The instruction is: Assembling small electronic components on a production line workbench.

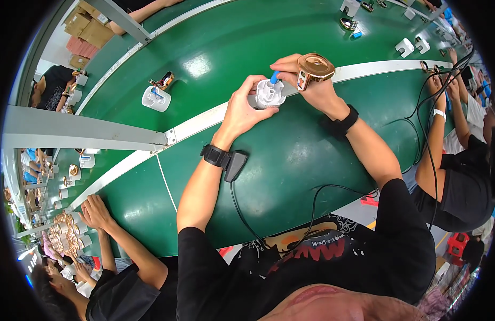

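My left hand [243,111] is closed around a white plastic housing [270,98], held upright with its open top and inner ribs facing up. In my right hand [317,95] is a shiny gold round cap [316,65] with a side frame below it. The fingertips of that hand also reach a small blue cylinder [275,77], which looks like a battery cell and stands at the rim of the housing. Whether the cylinder sits inside the housing or just above it, I cannot tell. Both hands are over the white rail along the bench.
On the green belt stands a white cup-shaped housing [156,99] beside a gold part [165,80]. More housings [404,47] lie far right. A metal post [87,131] crosses at left. Black cables [338,187] trail from my wrist straps. Co-workers sit on both sides.
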The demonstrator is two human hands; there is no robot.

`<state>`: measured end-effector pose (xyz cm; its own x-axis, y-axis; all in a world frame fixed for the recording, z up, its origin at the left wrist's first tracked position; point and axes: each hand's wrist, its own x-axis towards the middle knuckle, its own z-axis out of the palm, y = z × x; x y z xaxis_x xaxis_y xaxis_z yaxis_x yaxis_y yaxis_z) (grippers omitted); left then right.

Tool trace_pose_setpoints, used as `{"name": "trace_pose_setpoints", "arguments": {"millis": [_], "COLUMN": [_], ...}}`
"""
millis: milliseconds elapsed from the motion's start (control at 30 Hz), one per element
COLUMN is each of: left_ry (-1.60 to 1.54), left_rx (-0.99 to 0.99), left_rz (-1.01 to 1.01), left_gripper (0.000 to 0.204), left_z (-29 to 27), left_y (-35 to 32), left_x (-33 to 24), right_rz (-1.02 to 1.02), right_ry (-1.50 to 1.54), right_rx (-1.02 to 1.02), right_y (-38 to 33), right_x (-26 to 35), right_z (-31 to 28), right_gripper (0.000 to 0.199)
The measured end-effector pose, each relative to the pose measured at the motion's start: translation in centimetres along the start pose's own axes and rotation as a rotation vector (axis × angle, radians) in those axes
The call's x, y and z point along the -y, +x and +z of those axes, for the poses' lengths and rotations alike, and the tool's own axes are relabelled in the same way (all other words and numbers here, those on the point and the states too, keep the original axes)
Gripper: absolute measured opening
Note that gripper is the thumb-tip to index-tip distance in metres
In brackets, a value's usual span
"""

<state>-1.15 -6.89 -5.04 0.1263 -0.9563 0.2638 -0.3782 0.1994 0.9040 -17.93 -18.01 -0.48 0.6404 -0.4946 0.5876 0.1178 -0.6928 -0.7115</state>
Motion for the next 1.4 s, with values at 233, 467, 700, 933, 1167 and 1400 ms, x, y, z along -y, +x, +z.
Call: {"name": "trace_pose_setpoints", "arguments": {"millis": [233, 467, 700, 933, 1167, 1400], "left_ry": [-0.017, -0.076, -0.165, -0.193, -0.186, -0.104], "left_rx": [0.032, 0.064, 0.065, 0.082, 0.088, 0.001], "left_rz": [-0.008, -0.012, -0.051, -0.019, -0.03, -0.043], "left_gripper": [0.065, 0.066, 0.067, 0.067, 0.063, 0.059], "left_z": [-0.1, -0.3, -0.4, -0.4, -0.4, -0.7], "left_y": [0.0, 0.1, 0.1, 0.2, 0.3, 0.7], "left_x": [0.0, -0.1, 0.0, 0.0, 0.1, 0.4], "right_rz": [0.024, 0.156, 0.333, 0.437, 0.543, 0.316], "right_ry": [0.155, 0.153, 0.104, 0.184, 0.127, 0.184], "right_rx": [0.027, 0.187, 0.277, 0.294, 0.364, 0.438], "right_y": [-0.4, -0.6, -0.3, -0.2, 0.0, -0.9], "right_x": [-0.3, -0.8, -0.5, -1.4, -1.1, -1.5], "right_z": [-0.1, -0.2, -0.4, 0.2, -0.1, -1.3], "right_gripper": [0.021, 0.023, 0.025, 0.028, 0.031, 0.043]}}
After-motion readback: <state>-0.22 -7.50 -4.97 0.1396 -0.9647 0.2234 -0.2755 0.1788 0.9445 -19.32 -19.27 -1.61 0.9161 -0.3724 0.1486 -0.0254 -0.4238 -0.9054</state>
